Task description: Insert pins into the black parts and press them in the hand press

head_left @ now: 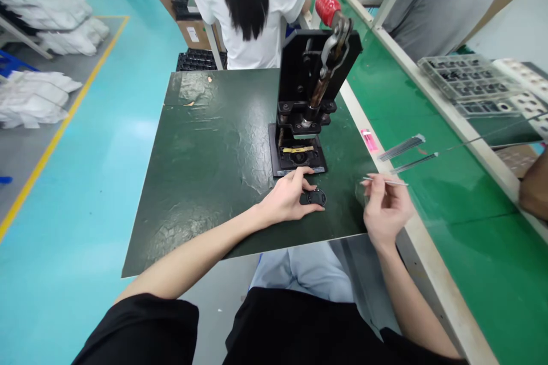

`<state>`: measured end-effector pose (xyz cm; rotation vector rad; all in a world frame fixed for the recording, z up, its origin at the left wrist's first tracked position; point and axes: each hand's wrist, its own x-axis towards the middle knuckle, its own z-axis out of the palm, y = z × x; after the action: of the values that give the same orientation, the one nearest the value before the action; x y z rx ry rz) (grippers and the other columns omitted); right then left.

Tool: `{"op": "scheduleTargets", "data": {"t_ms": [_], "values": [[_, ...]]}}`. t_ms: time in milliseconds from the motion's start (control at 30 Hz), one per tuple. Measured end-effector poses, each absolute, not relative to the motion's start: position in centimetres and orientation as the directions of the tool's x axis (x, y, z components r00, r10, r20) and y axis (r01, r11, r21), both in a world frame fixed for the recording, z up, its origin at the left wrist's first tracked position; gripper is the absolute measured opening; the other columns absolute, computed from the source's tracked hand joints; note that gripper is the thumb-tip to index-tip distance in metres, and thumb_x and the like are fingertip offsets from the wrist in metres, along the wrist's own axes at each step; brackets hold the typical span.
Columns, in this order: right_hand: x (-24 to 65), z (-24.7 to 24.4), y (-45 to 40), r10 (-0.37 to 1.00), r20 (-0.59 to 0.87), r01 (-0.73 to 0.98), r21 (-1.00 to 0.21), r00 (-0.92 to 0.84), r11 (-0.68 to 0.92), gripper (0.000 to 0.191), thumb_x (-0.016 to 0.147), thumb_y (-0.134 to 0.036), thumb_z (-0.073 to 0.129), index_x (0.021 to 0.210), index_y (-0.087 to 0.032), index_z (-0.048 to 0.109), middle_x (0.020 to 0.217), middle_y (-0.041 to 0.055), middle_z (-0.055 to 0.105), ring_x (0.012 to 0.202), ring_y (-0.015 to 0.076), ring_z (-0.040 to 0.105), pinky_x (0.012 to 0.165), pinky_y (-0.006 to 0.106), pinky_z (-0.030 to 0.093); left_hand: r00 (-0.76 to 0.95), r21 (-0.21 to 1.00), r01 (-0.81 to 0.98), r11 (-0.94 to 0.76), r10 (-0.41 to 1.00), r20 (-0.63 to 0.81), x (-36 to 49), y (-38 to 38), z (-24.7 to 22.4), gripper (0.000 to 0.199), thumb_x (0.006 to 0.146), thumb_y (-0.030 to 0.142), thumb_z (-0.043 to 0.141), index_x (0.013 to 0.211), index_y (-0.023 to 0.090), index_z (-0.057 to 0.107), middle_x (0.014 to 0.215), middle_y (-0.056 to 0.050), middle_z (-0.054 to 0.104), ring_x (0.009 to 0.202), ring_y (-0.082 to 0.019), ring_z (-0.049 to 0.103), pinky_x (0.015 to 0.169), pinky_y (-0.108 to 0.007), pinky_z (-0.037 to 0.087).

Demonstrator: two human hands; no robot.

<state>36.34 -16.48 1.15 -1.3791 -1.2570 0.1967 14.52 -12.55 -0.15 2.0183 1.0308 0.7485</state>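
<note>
1. A left hand (285,199) is being held low over the dark green mat (201,182), with its curved fingers gripping a small round black disc (316,198). The disc is being pressed flat on the mat, near the front of the press base.
2. A right hand (387,211) is being held just above the near edge of the mat, with thin metal tweezers (385,181) being pinched between thumb and fingers. Their tips are being kept apart from the disc.
3. A black hand press (314,85) is being stood upright just beyond the disc, with its red-tipped lever (327,8) being held up by nothing visible but its own linkage.
4. Two more tweezers (401,147) and a pink strip (369,140) are being left on the green bench (479,251) to the right, beyond which a tray of small black parts (468,77) is being kept.
5. A co-worker (244,11) is being seen from behind, past the mat.
6. Slipping is judged possible: the disc could be shifted if the creased mat tilts it, its surface could be scratched by a misplaced tweezer tip, and fingers could be pinched if the lever is dropped while they are being kept under the press.
</note>
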Motion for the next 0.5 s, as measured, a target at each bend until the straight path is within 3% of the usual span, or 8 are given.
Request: {"op": "scheduleTargets", "data": {"t_ms": [100,167,300,500], "values": [[37.8,0.1,-18.3,0.739,0.643,0.741,-0.594,0.203,0.313,0.016,0.104,-0.029,0.057,0.101,-0.021,0.071,0.095,0.0087,0.074,0.087,0.0224,0.071,0.077,0.038,0.056,0.493,0.784,0.374,-0.495,0.822,0.284,14.0,-12.2,0.7,0.073,0.076,0.046,0.09,0.13,0.022,0.047,0.108,-0.007,0.077,0.106,-0.025,0.075,0.088,-0.037,0.061],[38.1,-0.7,-19.2,0.682,0.715,0.812,-0.484,0.152,0.326,0.015,0.102,-0.022,0.056,0.101,-0.022,0.07,0.091,0.0089,0.074,0.084,0.0228,0.071,0.077,0.039,0.056,0.389,0.762,0.381,-0.523,0.839,0.381,13.4,-11.5,1.6,0.068,0.079,0.046,0.088,0.129,0.021,0.049,0.113,-0.008,0.077,0.105,-0.024,0.075,0.086,-0.036,0.061],[37.5,-1.7,-19.4,0.563,0.801,0.853,-0.428,0.206,0.298,0.016,0.103,-0.016,0.053,0.105,-0.02,0.068,0.086,0.0076,0.073,0.077,0.0201,0.069,0.072,0.035,0.055,0.152,0.734,0.504,-0.455,0.883,0.444,12.3,-9.2,2.4,0.057,0.08,0.04,0.087,0.122,0.02,0.053,0.112,-0.008,0.078,0.106,-0.023,0.074,0.086,-0.035,0.062],[37.2,-1.5,-18.8,0.535,0.827,0.868,-0.384,0.172,0.315,0.014,0.102,-0.012,0.054,0.102,-0.017,0.067,0.084,0.0057,0.073,0.075,0.0171,0.071,0.071,0.03,0.056,0.116,0.717,0.56,-0.416,0.896,0.429,11.9,-7.7,1.6,0.047,0.078,0.035,0.088,0.113,0.022,0.06,0.114,-0.008,0.077,0.102,-0.022,0.075,0.086,-0.034,0.062]]}}
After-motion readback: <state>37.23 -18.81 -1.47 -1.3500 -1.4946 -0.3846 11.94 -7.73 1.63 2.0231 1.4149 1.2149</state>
